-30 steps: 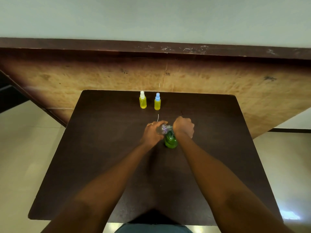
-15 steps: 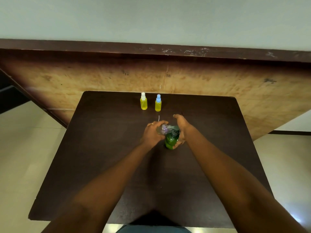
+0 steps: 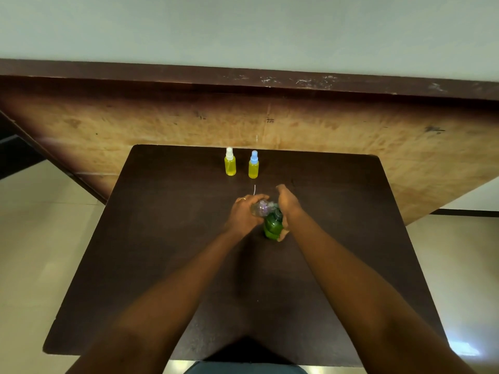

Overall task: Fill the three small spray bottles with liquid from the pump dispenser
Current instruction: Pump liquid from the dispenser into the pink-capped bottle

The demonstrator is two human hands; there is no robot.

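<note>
Spray bottles are sitting in two places: a white-capped bottle and a blue-capped bottle, both showing yellow liquid, are standing upright just beside each other near the far edge of the dark bench, well apart from the hands. A third, clear bottle is being held near the middle of the bench by the left hand. That hand's grip is clamping round the bottle with curled fingers, and the bottle is lying tilted on its side with one end pointing toward the top of the green pump dispenser. A ring is showing on one finger of this hand. The pump dispenser is standing upright on the bench, touching the clear bottle at its top. The right hand is wrapping the dispenser's right side, its grip closing on the green body with the thumb curling round low at the front and the fingers reaching over the pump head. A thin white tube is showing just beyond the left hand; whether it is lying on the bench or being held I cannot tell. A worn wooden panel is rising behind the bench, and pale floor is showing on both sides.
</note>
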